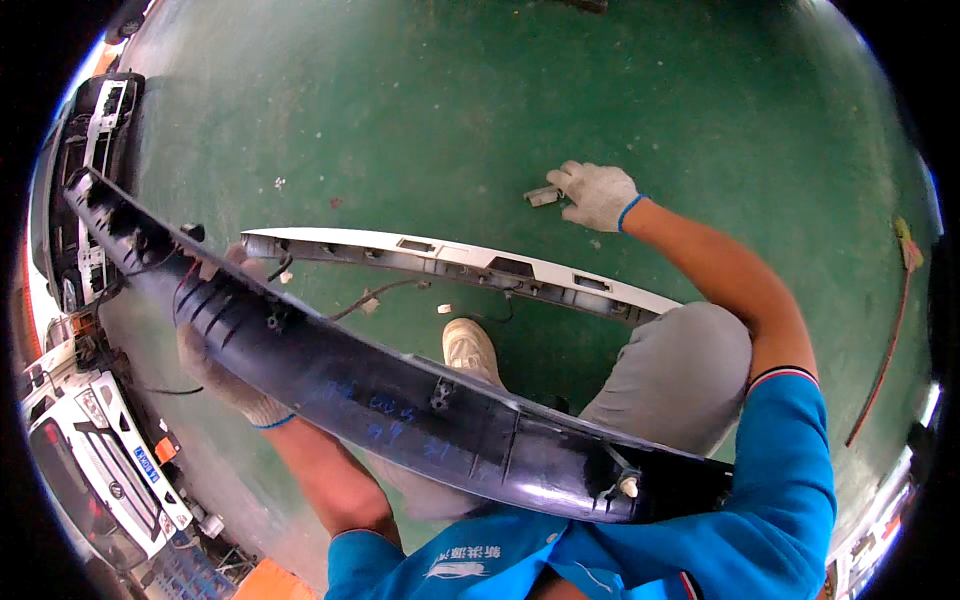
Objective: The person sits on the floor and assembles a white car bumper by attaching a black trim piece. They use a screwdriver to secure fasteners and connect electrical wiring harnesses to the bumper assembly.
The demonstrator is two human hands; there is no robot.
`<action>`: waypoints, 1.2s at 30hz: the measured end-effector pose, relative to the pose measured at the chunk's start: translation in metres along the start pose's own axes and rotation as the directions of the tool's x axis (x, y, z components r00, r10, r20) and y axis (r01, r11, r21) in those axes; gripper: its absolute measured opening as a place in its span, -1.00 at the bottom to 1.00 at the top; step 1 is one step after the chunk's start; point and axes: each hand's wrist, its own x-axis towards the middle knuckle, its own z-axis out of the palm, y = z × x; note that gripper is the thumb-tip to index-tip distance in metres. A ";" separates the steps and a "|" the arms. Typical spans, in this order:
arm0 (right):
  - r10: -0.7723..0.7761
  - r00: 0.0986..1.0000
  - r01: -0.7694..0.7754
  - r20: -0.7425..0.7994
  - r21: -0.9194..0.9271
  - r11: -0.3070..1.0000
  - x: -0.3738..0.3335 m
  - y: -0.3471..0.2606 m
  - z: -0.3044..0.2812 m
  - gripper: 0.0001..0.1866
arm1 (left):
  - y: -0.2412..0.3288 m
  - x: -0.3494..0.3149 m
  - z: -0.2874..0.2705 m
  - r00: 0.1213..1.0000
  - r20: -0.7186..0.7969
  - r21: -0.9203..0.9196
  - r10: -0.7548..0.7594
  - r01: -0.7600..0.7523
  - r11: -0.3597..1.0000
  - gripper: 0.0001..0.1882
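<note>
A long, curved black plastic car trim panel [470, 425] slants across my lap, its inner face with clips and blue handwritten marks turned up. My left hand [215, 370], in a pale work glove, wraps round it near its far left part; the panel hides some of the fingers. Beyond my foot, my gloved right hand [598, 194] reaches down to the floor. Its thumb and fingers close about one end of a small grey, block-like piece [543, 197]. A white car trim strip [470, 252] with rectangular cutouts lies between the black panel and that hand.
Dark cables [375, 298] and small pale bits [444, 309] lie by the white strip on the green floor [450, 120]. Vehicle front parts [110, 470] line the left side. An orange box [275, 582] stands at lower left, a thin reddish rod [880, 360] at far right.
</note>
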 end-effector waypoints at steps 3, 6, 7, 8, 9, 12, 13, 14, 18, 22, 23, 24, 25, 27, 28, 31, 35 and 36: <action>-0.102 0.994 0.100 -0.032 -0.064 0.993 0.007 -0.003 0.012 -0.51 | 0.021 -0.018 0.016 0.991 -0.088 0.152 0.096 -0.082 0.985 -0.22; -0.205 0.974 0.195 -0.093 -0.104 0.975 0.012 0.004 0.027 -0.64 | 0.030 -0.026 0.034 0.965 -0.178 0.273 0.193 -0.140 0.952 -0.21; -0.220 0.969 0.212 -0.112 -0.080 0.974 0.016 0.007 0.035 -0.69 | 0.038 -0.027 0.031 0.969 -0.170 0.302 0.178 -0.121 0.946 -0.20; -0.233 0.964 0.227 -0.129 -0.057 0.972 0.020 0.014 0.040 -0.74 | 0.046 -0.027 0.024 0.973 -0.164 0.329 0.161 -0.100 0.939 -0.20; -0.247 0.959 0.246 -0.137 -0.025 0.969 0.024 0.016 0.050 -0.78 | 0.046 -0.029 0.027 0.984 -0.137 0.244 0.116 -0.080 0.967 -0.22; -0.300 0.950 0.300 -0.091 -0.008 0.954 0.021 0.018 0.041 -0.70 | 0.052 -0.040 0.034 0.997 -0.063 0.140 0.039 -0.030 0.990 -0.27; -0.184 0.981 0.191 -0.061 0.131 0.973 0.019 0.015 0.035 -0.67 | 0.047 -0.038 0.031 0.999 -0.029 0.180 0.035 -0.029 0.983 -0.26; -0.065 0.998 0.066 -0.012 0.262 0.963 0.017 0.019 0.026 -0.62 | 0.037 -0.036 0.032 0.984 -0.139 0.304 0.107 -0.061 0.951 -0.24; 0.108 0.963 -0.251 0.247 0.674 0.694 -0.016 0.000 -0.051 -0.42 | 0.023 -0.031 0.040 0.976 -0.209 0.283 0.055 0.006 0.959 -0.21; 0.019 0.992 -0.114 0.125 0.821 0.560 -0.059 -0.025 -0.122 -0.43 | 0.016 -0.026 0.042 0.984 -0.171 0.161 0.046 -0.019 0.987 -0.20; -0.013 0.996 -0.067 0.087 0.852 0.519 -0.069 -0.032 -0.138 -0.40 | 0.016 -0.023 0.041 0.984 -0.169 0.141 0.059 -0.035 0.989 -0.19; -0.027 0.998 -0.031 0.050 0.874 0.484 -0.082 -0.035 -0.150 -0.38 | 0.014 -0.019 0.039 0.993 -0.118 0.098 0.023 -0.012 0.995 -0.15; -0.067 0.997 0.073 -0.048 0.882 0.466 -0.093 -0.041 -0.155 -0.37 | 0.010 -0.017 0.037 0.991 -0.120 0.080 0.058 -0.048 0.996 -0.16; -0.148 0.959 0.283 -0.242 0.865 0.415 -0.110 -0.053 -0.160 -0.35 | -0.002 -0.012 0.029 0.983 -0.132 0.050 0.132 -0.126 0.991 -0.17; -0.168 0.973 0.215 -0.160 0.892 0.397 -0.120 -0.062 -0.169 -0.36 | -0.001 -0.010 0.021 0.986 -0.117 0.058 0.121 -0.115 0.992 -0.14; -0.199 0.980 0.061 0.008 0.938 0.341 -0.149 -0.095 -0.185 -0.41 | -0.009 -0.010 0.017 0.970 -0.141 0.105 0.196 -0.182 0.978 -0.14; -0.320 0.940 0.281 -0.115 0.794 0.539 -0.166 -0.119 -0.185 -0.55 | -0.019 -0.007 -0.009 0.972 0.180 -0.350 0.150 -0.079 0.933 -0.12; -0.335 0.930 0.322 -0.153 0.778 0.539 -0.170 -0.122 -0.180 -0.55 | -0.014 -0.007 -0.017 0.962 0.263 -0.406 0.067 0.047 0.913 -0.11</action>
